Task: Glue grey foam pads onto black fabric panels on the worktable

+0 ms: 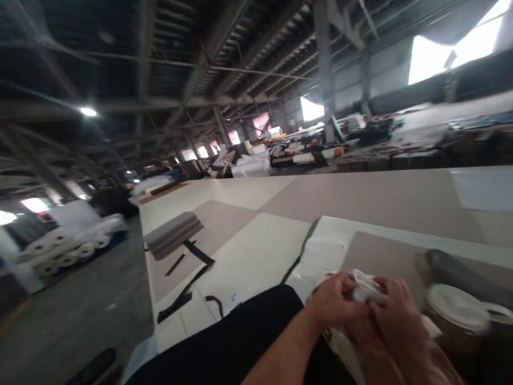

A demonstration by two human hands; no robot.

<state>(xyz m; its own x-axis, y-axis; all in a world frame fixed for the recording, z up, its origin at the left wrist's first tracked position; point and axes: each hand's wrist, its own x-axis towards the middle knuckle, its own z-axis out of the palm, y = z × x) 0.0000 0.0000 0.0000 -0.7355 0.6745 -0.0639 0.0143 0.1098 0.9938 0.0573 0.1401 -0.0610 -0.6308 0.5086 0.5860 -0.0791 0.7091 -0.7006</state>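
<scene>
Hall: broad interior beneath dark roof beams (236, 48), with bright windows (475, 43) at upper right.
Floor: grey floor (104, 278), bare along the left side of the counter (320, 192).
Counter: long and pale, with cream and beige areas, reaching the right edge of the view.
Rolls: white rolls (72, 230), piled at left, well apart from the counter.
Sheet: glossy sheet (328, 240), white, lying on the counter; dark edging along its left side.
Stack: grey-brown stack (174, 235), layered, at the counter's left end.
Container: lidded container (457, 307) with white top, at lower right; beside it a grey elongated object (465, 278), identity unclear.
Left hand: left hand (336, 299), fingers bent, closed narrowly on a white piece (366, 286).
Right hand: right hand (401, 310), fingers curled, gripping the same piece from the opposite side.
Strips: black strips (199, 251), near the stack; 1 curved brown strip (217, 302) nearer the viewer.
White piece: crumpled, between the 2 hands at lower right — blurred, its material indeterminable.
</scene>
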